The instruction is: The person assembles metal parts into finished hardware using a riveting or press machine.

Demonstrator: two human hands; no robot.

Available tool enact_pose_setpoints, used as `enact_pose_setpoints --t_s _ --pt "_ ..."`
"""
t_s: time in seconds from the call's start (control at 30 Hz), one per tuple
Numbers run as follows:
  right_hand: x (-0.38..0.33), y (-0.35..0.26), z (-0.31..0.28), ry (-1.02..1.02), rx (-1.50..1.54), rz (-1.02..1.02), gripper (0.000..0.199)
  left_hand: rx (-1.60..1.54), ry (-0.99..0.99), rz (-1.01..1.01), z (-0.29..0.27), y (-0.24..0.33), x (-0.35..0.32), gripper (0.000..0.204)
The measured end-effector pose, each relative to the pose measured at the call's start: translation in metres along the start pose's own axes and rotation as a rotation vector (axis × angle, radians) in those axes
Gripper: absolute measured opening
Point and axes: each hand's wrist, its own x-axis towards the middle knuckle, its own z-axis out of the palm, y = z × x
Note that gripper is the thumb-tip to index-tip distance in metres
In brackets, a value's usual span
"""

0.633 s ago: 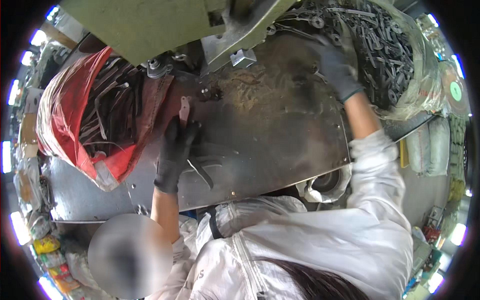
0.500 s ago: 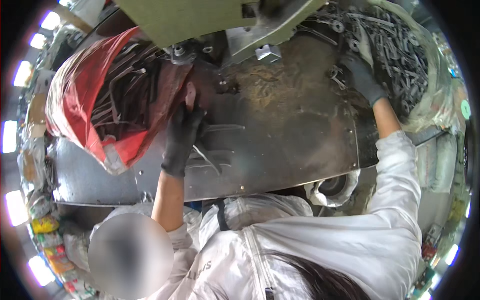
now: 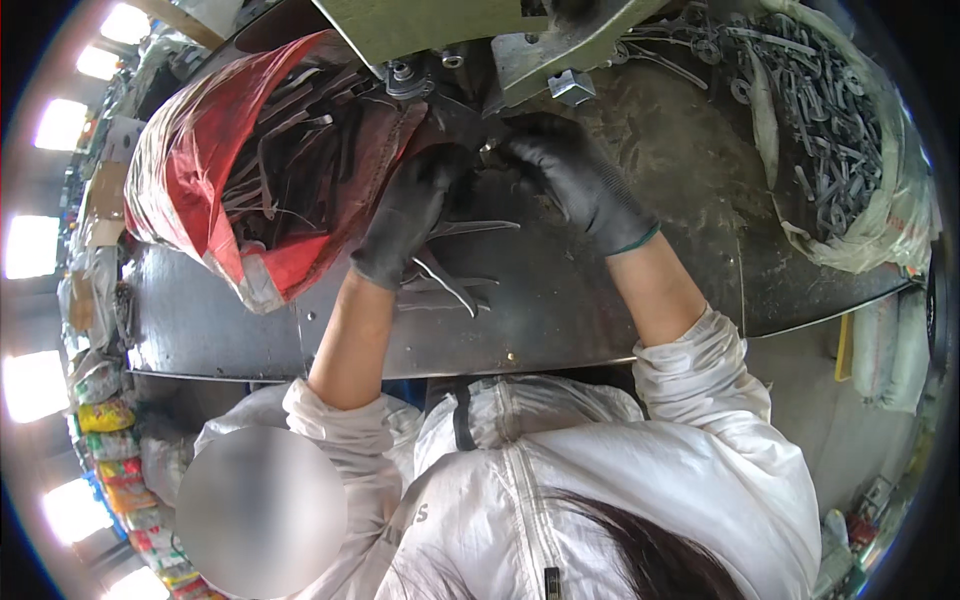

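My left hand [image 3: 415,210], in a dark grey glove, is at the middle of the metal bench with its fingers curled closed. My right hand [image 3: 585,190], gloved the same way, faces it from the right, fingers bent inward and closed. Between the fingertips shows a small shiny metal bit [image 3: 488,148]; the rest of what the hands hold is hidden. Several curved metal handles [image 3: 450,282] lie on the bench beside and below my left hand. The green machine [image 3: 430,35] stands just beyond both hands, with a metal block [image 3: 571,87] on its lower edge.
A red-lined sack [image 3: 215,185] of dark metal handles leans at the left. A whitish sack [image 3: 850,250] full of small metal parts [image 3: 835,130] lies at the right. The bench's front edge [image 3: 570,368] runs close to my body.
My right hand has come from beside the small metal parts at the right to the middle, near my left hand. My left hand has moved slightly right and away from me.
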Motion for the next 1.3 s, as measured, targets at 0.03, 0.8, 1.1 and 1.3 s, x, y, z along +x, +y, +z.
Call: enact_pose_setpoints --t_s 0.03,0.8,1.1,1.3 --pt "0.001 0.008 0.002 0.040 0.046 0.004 0.033 0.101 -0.025 0.101 -0.001 0.005 0.005 0.040" --pt "0.007 0.021 0.015 0.073 -0.036 -0.016 0.028 1.037 0.177 -0.633 -0.150 -0.104 -0.053 0.073" --pt "-0.005 0.020 0.002 -0.005 -0.350 0.012 0.030 0.768 0.515 -0.181 -0.124 -0.042 -0.040 0.037" --pt "-0.007 0.029 0.000 0.014 -0.026 0.074 0.025 0.526 0.151 -0.120 -0.102 0.063 -0.031 0.046"
